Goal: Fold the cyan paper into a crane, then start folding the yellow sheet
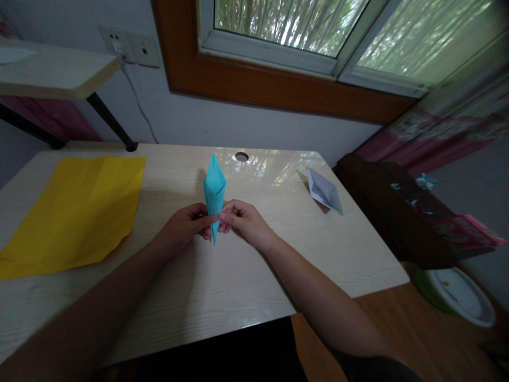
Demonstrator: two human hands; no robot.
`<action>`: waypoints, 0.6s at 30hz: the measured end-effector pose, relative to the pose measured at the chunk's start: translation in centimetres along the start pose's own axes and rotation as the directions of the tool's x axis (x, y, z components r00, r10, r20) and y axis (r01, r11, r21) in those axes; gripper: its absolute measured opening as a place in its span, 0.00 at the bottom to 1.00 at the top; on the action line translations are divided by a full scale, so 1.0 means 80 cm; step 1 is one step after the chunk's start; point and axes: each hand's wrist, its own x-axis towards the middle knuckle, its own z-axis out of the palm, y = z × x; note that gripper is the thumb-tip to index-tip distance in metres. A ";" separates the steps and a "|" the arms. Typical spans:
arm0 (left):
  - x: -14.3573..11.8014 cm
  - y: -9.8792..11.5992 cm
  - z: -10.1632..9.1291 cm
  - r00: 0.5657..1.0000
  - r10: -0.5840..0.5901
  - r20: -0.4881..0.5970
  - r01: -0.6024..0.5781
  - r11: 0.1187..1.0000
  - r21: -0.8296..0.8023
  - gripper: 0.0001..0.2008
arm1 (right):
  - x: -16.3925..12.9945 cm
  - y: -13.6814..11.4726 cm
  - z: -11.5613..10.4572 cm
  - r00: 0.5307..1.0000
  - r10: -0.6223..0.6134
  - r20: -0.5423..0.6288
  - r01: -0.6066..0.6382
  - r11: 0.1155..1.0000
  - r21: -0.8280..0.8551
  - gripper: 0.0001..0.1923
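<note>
The left hand (187,223) and right hand (245,220) pinch the turquoise paper (214,187), each grip closed. A yellow sheet (81,212) lies left of that paper, a pale folded piece (324,191) right.

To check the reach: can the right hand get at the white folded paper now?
Probably yes: nothing visible blocks the right hand from the white folded paper, but that hand holds the blue paper.

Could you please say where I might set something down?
The desktop is bare between the right hand and the white folded paper, with a narrower strip between the yellow sheet and left hand. Both hands crowd the blue paper.
</note>
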 end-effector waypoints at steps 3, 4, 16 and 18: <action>-0.001 0.002 0.001 1.000 -0.002 0.002 0.002 1.000 0.010 0.15 | -0.001 -0.001 0.001 1.000 -0.002 -0.002 0.002 1.000 -0.006 0.19; -0.001 0.003 0.002 1.000 -0.004 0.000 0.004 1.000 0.015 0.15 | -0.001 -0.002 0.001 1.000 -0.005 -0.004 0.005 1.000 -0.006 0.19; -0.002 0.002 0.002 1.000 0.026 -0.003 -0.026 0.999 0.047 0.15 | 0.000 -0.001 0.002 1.000 -0.006 -0.013 0.007 1.000 0.022 0.19; -0.003 0.002 0.002 0.999 0.036 -0.009 -0.035 0.996 0.079 0.15 | -0.001 -0.002 0.002 1.000 0.005 -0.018 -0.004 0.999 0.036 0.19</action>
